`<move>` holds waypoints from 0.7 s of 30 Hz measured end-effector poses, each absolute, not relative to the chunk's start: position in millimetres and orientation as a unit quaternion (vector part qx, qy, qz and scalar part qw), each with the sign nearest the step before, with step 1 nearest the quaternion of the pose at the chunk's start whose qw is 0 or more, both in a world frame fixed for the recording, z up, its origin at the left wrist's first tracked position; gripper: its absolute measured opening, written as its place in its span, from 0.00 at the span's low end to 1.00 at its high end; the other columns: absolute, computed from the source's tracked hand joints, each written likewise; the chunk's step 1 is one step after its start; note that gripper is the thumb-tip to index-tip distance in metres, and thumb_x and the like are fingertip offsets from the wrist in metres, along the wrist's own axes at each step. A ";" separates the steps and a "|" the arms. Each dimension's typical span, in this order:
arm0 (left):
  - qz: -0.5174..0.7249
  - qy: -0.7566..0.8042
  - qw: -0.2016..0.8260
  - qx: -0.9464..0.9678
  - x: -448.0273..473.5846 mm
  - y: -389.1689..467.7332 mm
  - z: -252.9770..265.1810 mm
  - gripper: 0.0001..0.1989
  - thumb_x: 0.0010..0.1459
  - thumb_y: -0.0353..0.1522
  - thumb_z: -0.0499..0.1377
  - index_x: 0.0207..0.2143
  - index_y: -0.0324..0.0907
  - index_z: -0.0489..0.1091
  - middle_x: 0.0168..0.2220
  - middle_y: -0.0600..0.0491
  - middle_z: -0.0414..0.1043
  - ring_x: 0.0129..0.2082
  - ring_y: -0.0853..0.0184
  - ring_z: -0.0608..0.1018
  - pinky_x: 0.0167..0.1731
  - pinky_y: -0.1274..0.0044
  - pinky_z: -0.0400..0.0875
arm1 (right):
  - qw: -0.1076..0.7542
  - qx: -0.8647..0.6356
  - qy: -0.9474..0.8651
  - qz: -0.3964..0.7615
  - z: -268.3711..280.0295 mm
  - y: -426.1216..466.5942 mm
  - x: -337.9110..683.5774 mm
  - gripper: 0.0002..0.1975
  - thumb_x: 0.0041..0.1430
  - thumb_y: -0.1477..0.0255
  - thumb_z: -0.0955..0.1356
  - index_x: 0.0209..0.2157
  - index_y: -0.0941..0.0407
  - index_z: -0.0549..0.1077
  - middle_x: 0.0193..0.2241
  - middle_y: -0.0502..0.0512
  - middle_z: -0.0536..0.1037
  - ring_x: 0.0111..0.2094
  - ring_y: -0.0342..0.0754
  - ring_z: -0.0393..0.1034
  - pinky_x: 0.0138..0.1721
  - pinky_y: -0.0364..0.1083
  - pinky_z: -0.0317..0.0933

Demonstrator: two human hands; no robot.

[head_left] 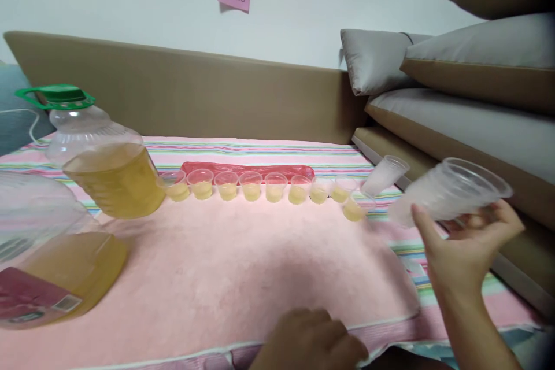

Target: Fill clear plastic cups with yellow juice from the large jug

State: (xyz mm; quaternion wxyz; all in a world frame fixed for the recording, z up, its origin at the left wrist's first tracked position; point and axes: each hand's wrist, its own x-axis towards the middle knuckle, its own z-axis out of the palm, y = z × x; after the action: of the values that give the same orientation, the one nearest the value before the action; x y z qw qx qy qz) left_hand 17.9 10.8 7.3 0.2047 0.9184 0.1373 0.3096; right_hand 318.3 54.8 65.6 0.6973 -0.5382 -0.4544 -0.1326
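Although the pink cloth (208,277) across the middle of the frame already carries nine part-filled cups (250,189), the pouring looks unfinished, since plenty of yellow liquid (124,185) is left and more cups wait at right; how many are meant to be served cannot be told.

Largest are two clear bottles: the labelled bottle (87,277) at lower left, its top cut off by the frame edge, and the capped bottle (108,156) behind it, its green cap (67,95) on. Each is partly full. At right, the right hand (466,245) grasps a stack of clear cups (446,191), tilted, with no liquid visible inside. A smaller stack (385,175) leans nearby, also without visible liquid. Each cup at centre holds a shallow serving, eight in a row and one just in front of the right end. Blurred at the bottom edge, the left hand (312,341) has curled fingers; whether it holds anything cannot be told.
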 end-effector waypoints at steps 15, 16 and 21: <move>0.566 0.362 0.238 0.701 -61.0 67.3 74.6 0.32 0.64 0.43 0.68 0.65 0.58 0.59 0.64 0.49 0.62 0.65 0.56 0.69 0.61 0.61 0.73 | 0.546 -0.413 -0.726 -0.069 56.2 58.6 153.4 0.31 0.72 0.68 0.72 0.69 0.55 0.57 0.58 0.66 0.67 0.58 0.64 0.65 0.55 0.63 0.66; 0.568 0.359 0.243 0.700 -60.8 67.0 75.0 0.33 0.63 0.42 0.69 0.65 0.59 0.58 0.65 0.49 0.61 0.66 0.56 0.68 0.62 0.60 0.72 | 0.540 -0.405 -0.735 -0.068 56.0 58.3 152.3 0.30 0.72 0.70 0.72 0.69 0.55 0.57 0.58 0.66 0.67 0.58 0.64 0.64 0.56 0.63 0.65; 0.541 0.386 0.260 0.701 -58.4 64.7 78.8 0.35 0.61 0.43 0.71 0.64 0.60 0.57 0.65 0.50 0.61 0.66 0.54 0.68 0.63 0.54 0.69 | 0.523 -0.389 -0.756 -0.070 54.6 57.7 154.3 0.29 0.72 0.73 0.72 0.68 0.54 0.58 0.58 0.65 0.68 0.58 0.64 0.64 0.57 0.66 0.62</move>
State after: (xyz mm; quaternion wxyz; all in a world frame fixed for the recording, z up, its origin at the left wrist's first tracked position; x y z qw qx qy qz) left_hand -58.4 64.7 78.8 0.2596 0.7007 0.3858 0.5411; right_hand 154.3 57.7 54.6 0.5227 -0.3886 -0.7556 -0.0695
